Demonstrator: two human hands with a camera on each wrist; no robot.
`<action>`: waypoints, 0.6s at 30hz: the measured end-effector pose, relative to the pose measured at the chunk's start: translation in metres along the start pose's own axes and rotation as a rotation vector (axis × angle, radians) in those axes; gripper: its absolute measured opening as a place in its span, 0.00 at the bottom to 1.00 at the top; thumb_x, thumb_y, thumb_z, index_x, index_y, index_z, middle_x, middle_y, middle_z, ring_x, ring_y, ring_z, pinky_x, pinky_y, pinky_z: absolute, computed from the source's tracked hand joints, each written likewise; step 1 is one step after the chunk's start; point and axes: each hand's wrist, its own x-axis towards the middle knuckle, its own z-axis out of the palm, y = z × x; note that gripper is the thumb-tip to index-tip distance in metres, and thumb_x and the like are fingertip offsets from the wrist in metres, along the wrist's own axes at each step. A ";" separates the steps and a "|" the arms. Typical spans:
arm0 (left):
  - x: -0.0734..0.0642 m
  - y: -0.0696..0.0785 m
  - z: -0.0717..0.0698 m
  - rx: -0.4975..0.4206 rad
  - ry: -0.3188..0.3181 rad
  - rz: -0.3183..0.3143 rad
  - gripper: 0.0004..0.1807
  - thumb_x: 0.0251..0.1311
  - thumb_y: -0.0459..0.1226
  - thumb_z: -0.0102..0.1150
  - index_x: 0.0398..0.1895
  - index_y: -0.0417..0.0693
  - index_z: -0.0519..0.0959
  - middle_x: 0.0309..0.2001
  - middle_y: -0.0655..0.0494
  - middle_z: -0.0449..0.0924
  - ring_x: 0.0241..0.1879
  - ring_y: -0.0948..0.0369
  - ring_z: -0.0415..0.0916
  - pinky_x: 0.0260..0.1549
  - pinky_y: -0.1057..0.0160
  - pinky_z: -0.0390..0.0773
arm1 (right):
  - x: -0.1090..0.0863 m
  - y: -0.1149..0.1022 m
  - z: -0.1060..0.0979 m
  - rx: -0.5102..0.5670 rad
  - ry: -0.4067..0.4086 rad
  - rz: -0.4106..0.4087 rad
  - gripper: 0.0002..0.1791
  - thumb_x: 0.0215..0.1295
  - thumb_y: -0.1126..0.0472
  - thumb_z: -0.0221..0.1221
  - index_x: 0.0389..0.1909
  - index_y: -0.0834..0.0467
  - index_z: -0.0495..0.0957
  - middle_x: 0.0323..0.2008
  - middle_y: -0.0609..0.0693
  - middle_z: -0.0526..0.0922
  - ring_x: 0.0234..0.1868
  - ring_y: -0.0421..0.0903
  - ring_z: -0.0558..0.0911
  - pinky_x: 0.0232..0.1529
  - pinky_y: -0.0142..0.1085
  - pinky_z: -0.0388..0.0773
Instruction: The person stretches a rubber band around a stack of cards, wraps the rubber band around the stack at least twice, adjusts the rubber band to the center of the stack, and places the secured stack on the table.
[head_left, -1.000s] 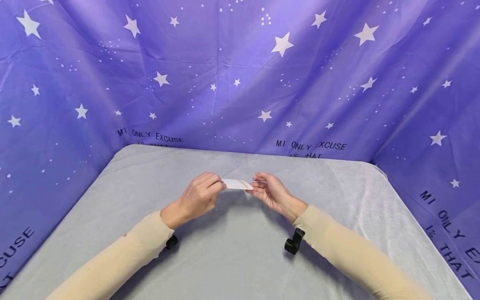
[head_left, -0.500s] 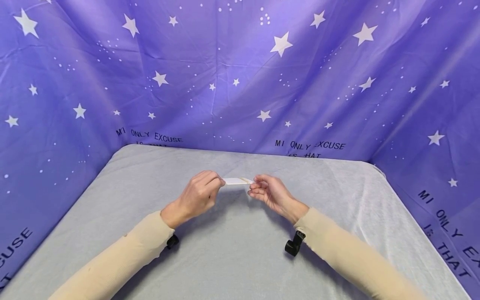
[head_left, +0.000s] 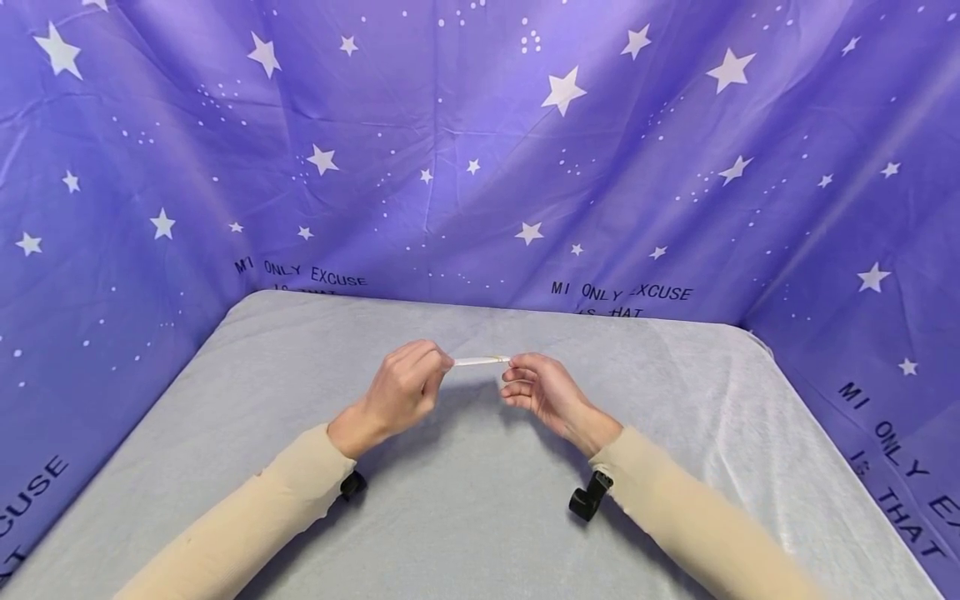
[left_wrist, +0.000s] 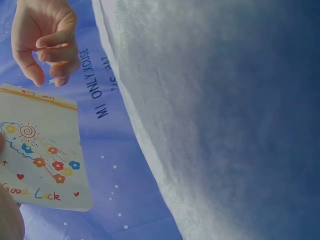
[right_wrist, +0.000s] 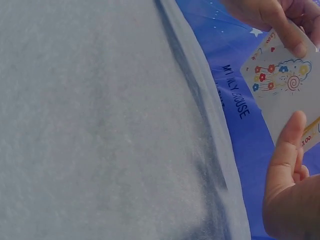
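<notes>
My left hand [head_left: 405, 385] pinches one end of a thin white card-like booklet [left_wrist: 45, 150], its thumb lying on the printed face in the right wrist view. Printed on it are a sun, a cloud, several flowers and "Good Luck", and a narrow yellow band [left_wrist: 40, 97] crosses it near the far end. The head view shows it nearly edge-on, held above the table. At the banded end is my right hand [head_left: 551, 396], one fingertip right at the edge and the other fingers loosely bent. From the left wrist, a small gap shows between that hand and the booklet.
A grey cloth covers the table [head_left: 480, 500], both hands being over its middle. Purple curtains [head_left: 435, 167] with white stars and black lettering stand behind and at both sides. Black wrist cameras [head_left: 588, 496] hang below the beige sleeves [head_left: 675, 500].
The booklet has tilted from showing its white face to nearly edge-on in the head view. The right fingertips have shifted from overlapping its banded end to its tip; the left hand keeps its grip.
</notes>
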 end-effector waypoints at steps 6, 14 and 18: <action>0.001 0.001 0.000 -0.018 0.023 -0.046 0.05 0.53 0.24 0.54 0.29 0.40 0.75 0.26 0.54 0.76 0.25 0.58 0.74 0.26 0.61 0.76 | -0.005 0.000 0.002 -0.031 -0.012 -0.014 0.08 0.69 0.63 0.50 0.43 0.64 0.67 0.34 0.54 0.77 0.29 0.47 0.81 0.32 0.37 0.81; 0.004 0.006 0.007 -0.036 0.118 -0.077 0.06 0.50 0.23 0.56 0.28 0.40 0.75 0.25 0.54 0.74 0.25 0.58 0.73 0.26 0.61 0.76 | -0.009 -0.002 0.004 -0.045 0.017 -0.085 0.07 0.68 0.64 0.52 0.42 0.64 0.70 0.34 0.54 0.78 0.30 0.47 0.81 0.32 0.37 0.81; 0.004 0.009 0.011 -0.064 0.150 -0.109 0.06 0.50 0.22 0.56 0.28 0.40 0.75 0.25 0.54 0.75 0.25 0.58 0.74 0.27 0.62 0.76 | -0.010 0.000 0.002 -0.030 0.011 -0.091 0.04 0.68 0.64 0.51 0.38 0.61 0.71 0.34 0.53 0.78 0.30 0.47 0.81 0.31 0.37 0.81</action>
